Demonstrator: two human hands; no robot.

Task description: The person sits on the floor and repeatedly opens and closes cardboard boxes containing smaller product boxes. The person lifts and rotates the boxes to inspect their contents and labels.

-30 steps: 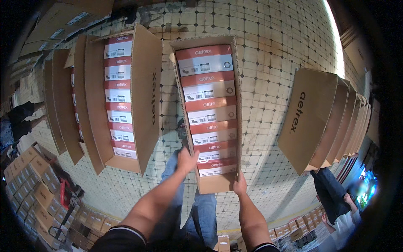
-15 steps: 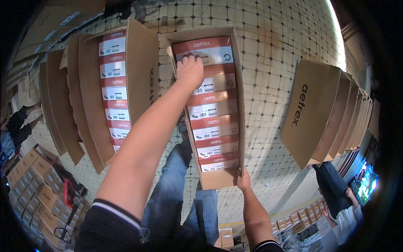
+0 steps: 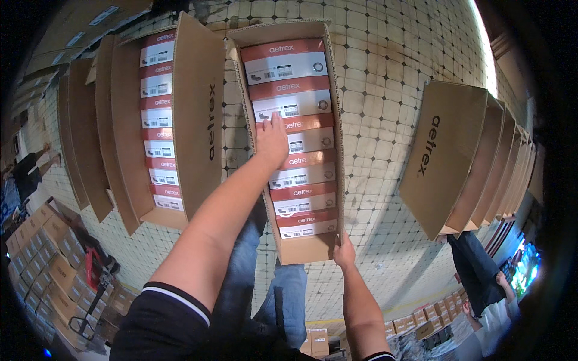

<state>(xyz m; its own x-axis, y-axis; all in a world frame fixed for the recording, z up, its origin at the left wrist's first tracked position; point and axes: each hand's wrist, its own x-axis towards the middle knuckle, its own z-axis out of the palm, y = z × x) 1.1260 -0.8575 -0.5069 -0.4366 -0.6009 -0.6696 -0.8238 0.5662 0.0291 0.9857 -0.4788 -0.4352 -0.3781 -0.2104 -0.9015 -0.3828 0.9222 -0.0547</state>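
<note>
An open cardboard carton (image 3: pixel 307 251) stands before me, holding a row of several red-and-white shoeboxes (image 3: pixel 288 67) with printed labels. My left hand (image 3: pixel 273 141) reaches over the carton's left side. Its fingers are stretched out on the third shoebox from the far end, the tips at the label of the second. My right hand (image 3: pixel 344 251) grips the carton's near right corner, thumb up along the outside; part of its fingers is hidden behind the cardboard.
Left of it, another open carton (image 3: pixel 197 126) holds similar shoeboxes, with more cartons beyond. A row of cartons (image 3: pixel 445 156) stands at right on the tiled floor (image 3: pixel 379 180), a person's legs (image 3: pixel 475 271) near it. A red pallet jack (image 3: pixel 93 269) and stacked boxes (image 3: pixel 45 271) are lower left.
My left hand has slid nearer along the row, from the farthest shoebox to the third, uncovering the far labels. My right hand keeps its place on the carton's corner. The view has shifted slightly.
</note>
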